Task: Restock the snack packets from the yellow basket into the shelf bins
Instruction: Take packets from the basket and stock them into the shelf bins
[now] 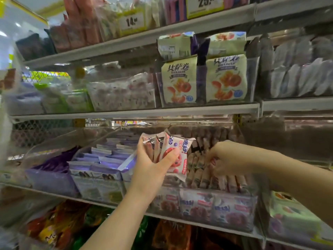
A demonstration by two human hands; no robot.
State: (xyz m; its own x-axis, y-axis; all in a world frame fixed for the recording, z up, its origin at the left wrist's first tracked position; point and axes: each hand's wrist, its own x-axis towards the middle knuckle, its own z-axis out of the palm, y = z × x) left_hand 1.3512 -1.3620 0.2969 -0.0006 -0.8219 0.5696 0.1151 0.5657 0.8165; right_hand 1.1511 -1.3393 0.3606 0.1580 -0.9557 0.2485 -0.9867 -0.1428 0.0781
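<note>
Left hand point(153, 166), frame centre, thumb and fingers clamped round fan of pink-white foil snack packets point(175, 152), over clear plastic shelf bin point(218, 191). Right hand point(227, 157), centre-right, fingers curled down among bin's packed rows point(207, 177); grip cannot tell, blurred.

You face tiered grey shelves point(137, 112) — each carries clear bins set side by side. On the lower board, a wide bin point(218, 212) of pink-red packets point(225, 181) stands just beside a bin of purple packets point(100, 159)
</note>
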